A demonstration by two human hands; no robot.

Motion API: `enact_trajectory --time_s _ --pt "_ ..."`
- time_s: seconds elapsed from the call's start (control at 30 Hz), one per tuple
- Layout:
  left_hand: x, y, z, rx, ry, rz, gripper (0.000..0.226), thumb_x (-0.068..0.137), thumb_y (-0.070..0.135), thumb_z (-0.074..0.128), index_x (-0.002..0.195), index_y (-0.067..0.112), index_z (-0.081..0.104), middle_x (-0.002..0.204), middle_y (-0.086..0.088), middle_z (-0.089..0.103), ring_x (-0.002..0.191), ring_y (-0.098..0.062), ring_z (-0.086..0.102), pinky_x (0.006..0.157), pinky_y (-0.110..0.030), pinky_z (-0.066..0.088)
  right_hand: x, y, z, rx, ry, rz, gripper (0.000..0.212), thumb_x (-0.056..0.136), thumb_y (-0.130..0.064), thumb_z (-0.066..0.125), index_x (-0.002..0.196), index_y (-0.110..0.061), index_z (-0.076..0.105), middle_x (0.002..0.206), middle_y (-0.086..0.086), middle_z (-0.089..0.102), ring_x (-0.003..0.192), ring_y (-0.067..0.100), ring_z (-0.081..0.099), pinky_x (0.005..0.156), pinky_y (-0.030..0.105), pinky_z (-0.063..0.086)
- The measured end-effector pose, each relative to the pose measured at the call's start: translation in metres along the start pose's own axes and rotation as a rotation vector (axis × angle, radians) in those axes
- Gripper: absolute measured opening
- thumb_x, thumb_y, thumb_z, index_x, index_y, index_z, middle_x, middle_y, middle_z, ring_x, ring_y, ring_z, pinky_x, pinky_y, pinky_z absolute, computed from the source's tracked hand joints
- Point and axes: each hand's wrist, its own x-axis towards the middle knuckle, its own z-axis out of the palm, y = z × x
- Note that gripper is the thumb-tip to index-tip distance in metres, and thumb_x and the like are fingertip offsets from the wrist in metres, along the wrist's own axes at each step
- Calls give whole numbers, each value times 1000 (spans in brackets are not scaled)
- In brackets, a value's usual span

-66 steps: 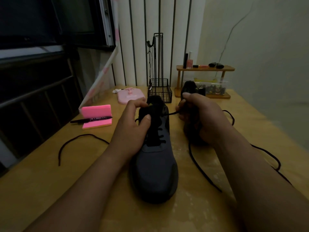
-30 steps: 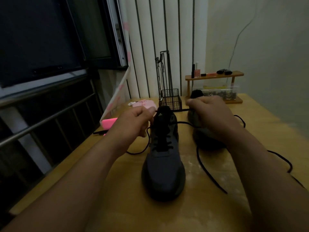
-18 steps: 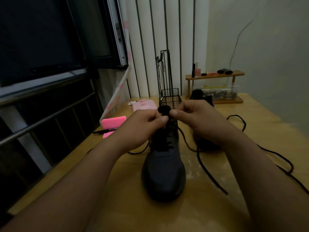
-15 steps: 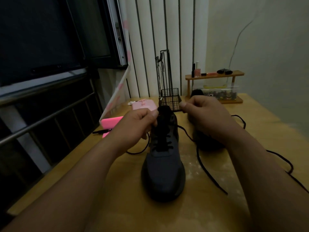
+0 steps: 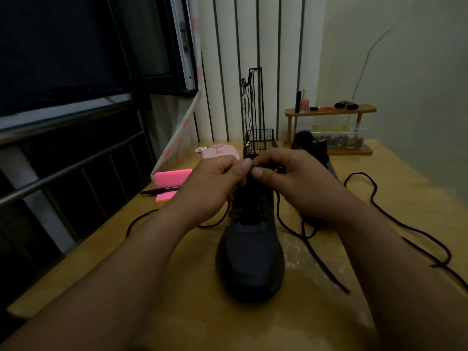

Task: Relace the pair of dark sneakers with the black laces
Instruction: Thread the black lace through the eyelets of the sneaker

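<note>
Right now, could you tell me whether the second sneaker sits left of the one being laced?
No, the second sneaker sits to the right of the near sneaker, partly behind the right hand.

Legible txt/labels/nos.: none. Item: pen (image 5: 160, 190) on surface, white print on barrel, too small & blurred to read.

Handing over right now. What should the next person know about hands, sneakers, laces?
Left hand, right hand: both pinch the lace at the top of the near sneaker, fingertips meeting.
Near sneaker: laced up the front, tails on the table.
Far sneaker: behind the right hand, lacing hidden; loose lace lies right of it.
To do: finish the near top, then the far sneaker if unlaced.
</note>
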Motion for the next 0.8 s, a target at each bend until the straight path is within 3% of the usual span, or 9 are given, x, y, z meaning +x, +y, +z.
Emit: enact_trajectory --time_s 0.1,0.2,0.27,0.37,0.43,0.53,0.6,0.7,0.8 --pt "4 1 2 -93 154 -6 49 108 49 47 86 9 66 66 2 54 62 -12 51 62 -24 49 3 1 5 30 109 18 11 102 -29 63 102 -25 73 92 -9 70 87 -4 65 71 11 51" --pt "13 -14 -1 -60 359 -84 45 106 54 48 95 14 64 86 -5 65 80 -22 62 83 -43 58 4 9 1 67 304 101 15 102 -34 64 95 -24 71 80 -10 64 70 -5 58 61 13 42" --pt "17 -25 1 63 276 -172 49 101 63 50 99 15 62 96 -10 68 89 -28 65 84 -50 56 4 13 0 136 367 140 18 102 -33 64 94 -19 71 74 -10 60 63 -3 54 62 19 40" --pt "22 -30 8 197 136 -232 57 93 73 54 90 16 60 87 -4 68 82 -22 64 72 -40 49 5 14 8 235 372 176 13 103 -28 62 97 -17 66 86 1 67 66 3 54 61 22 42" --pt "26 -34 10 207 119 -219 52 94 67 59 85 16 59 82 -2 65 77 -20 61 67 -37 44 6 13 14 290 355 198 6 102 -21 60 99 -17 64 98 7 71 65 -1 55 57 16 44" --pt "28 -43 11 131 131 -185 45 95 59 62 81 17 57 77 -2 59 72 -18 56 66 -35 42 7 13 21 323 314 220 6 103 -11 58 105 -15 62 101 6 72 60 -10 58 54 9 45" --pt "27 -50 13 60 137 -161 48 95 60 62 80 15 55 76 -3 57 72 -18 56 68 -36 43 9 14 23 285 284 210 13 104 -9 57 110 -18 64 99 0 71 68 -11 62 59 9 48" --pt "26 -55 14 4 143 -138 57 95 60 62 86 4 57 77 -4 58 73 -18 57 70 -37 45 10 18 28 143 265 155 16 104 -19 61 115 -27 69 104 -10 72 97 -4 67 77 15 57" --pt "27 -56 13 4 136 -118 55 95 58 61 90 4 61 80 -10 64 76 -24 62 70 -38 47 10 20 35 -83 269 104 12 101 -26 66 111 -29 72 103 -15 68 99 -3 63 81 17 57"
